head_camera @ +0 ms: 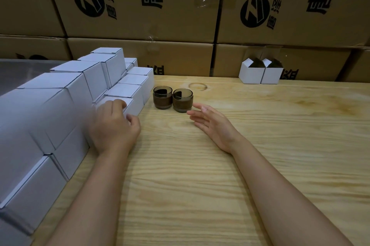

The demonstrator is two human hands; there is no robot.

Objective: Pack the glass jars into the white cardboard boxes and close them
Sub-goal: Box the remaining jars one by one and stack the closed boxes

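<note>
Two dark brown glass jars stand side by side on the wooden table, the left jar [162,97] and the right jar [182,100]. My right hand [212,125] hovers open just right of the right jar, fingers straight and apart from it. My left hand [115,123] grips a closed white box [131,106] at the near end of a row of closed white boxes [136,85]. Two open white boxes [260,74] stand at the back right.
A stepped stack of closed white boxes [50,109] fills the left side. Large brown cartons [160,5] form a wall behind the table [200,165]. A grey metal surface [24,71] lies at the far left.
</note>
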